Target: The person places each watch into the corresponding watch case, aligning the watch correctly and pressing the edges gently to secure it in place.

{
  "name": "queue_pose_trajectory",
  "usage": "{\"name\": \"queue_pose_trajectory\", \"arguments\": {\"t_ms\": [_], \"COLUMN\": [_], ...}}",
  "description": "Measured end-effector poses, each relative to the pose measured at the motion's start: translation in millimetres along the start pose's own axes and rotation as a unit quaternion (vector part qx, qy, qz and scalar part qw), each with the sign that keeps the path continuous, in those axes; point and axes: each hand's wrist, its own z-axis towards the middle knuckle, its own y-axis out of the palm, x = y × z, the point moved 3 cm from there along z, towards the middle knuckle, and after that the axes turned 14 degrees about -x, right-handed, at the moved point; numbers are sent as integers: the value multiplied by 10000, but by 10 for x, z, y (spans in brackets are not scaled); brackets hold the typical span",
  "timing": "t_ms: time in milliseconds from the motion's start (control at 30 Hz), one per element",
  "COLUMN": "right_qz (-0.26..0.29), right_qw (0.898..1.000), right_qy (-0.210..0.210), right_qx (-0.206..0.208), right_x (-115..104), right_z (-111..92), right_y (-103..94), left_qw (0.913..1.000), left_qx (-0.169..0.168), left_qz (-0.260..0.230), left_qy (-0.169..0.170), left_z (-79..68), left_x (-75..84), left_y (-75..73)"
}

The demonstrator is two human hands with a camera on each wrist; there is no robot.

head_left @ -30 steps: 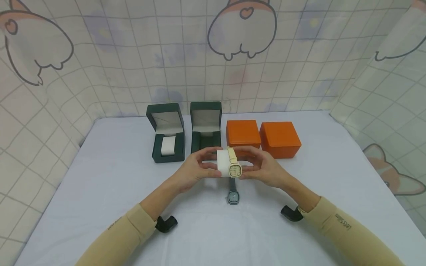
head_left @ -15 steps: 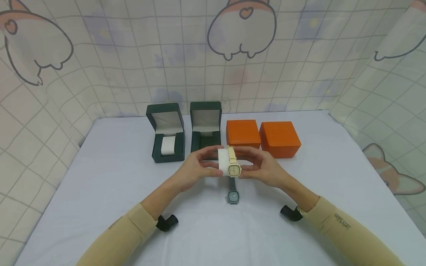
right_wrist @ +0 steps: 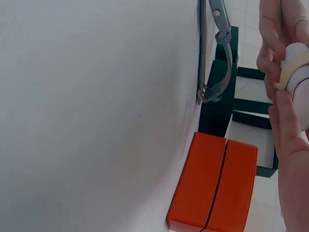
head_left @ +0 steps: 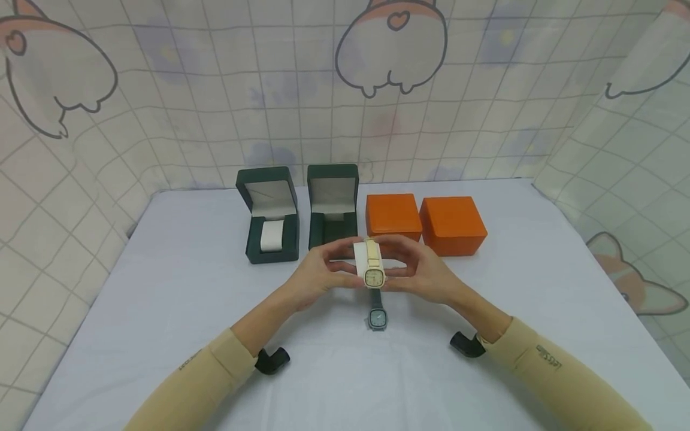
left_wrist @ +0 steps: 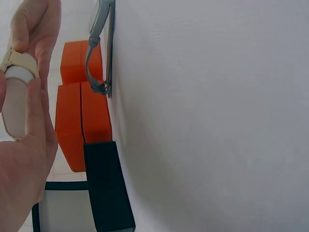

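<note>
Both hands hold up a white watch cushion [head_left: 360, 258] with a cream-yellow watch [head_left: 374, 277] strapped round it, its square dial turned toward the head camera. My left hand [head_left: 318, 272] grips the cushion's left end between thumb and fingers. From the other side my right hand [head_left: 426, 269] pinches the watch and cushion, with fingertips along the strap's edge in the right wrist view. Below them a dark grey-blue watch [head_left: 378, 319] lies on the table, part of its strap hidden behind the held watch.
Two open dark green watch boxes stand at the back; the left box [head_left: 293, 239] holds a white cushion [head_left: 272, 236], while the right box [head_left: 333, 188] shows no cushion. Right of them sit two closed orange boxes [head_left: 393, 214]. A white cloth [head_left: 345, 383] covers the table.
The yellow watch has shifted left along the cushion, away from its right end. My right hand has moved slightly left with it, and the left hand very slightly right.
</note>
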Motion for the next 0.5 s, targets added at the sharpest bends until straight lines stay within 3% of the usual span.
{"name": "queue_pose_trajectory", "arguments": {"t_ms": [233, 500], "right_qz": [-248, -430], "right_qw": [9994, 9981], "right_qy": [155, 195], "right_qx": [-162, -388], "right_x": [10, 28], "right_z": [-6, -8], "right_y": [-4, 16], "left_qw": [9985, 9983], "left_qx": [-212, -335], "left_qz": [477, 400], "left_qy": [-140, -269], "left_z": [9, 7], "left_x": [30, -25], "left_y": [-4, -5]}}
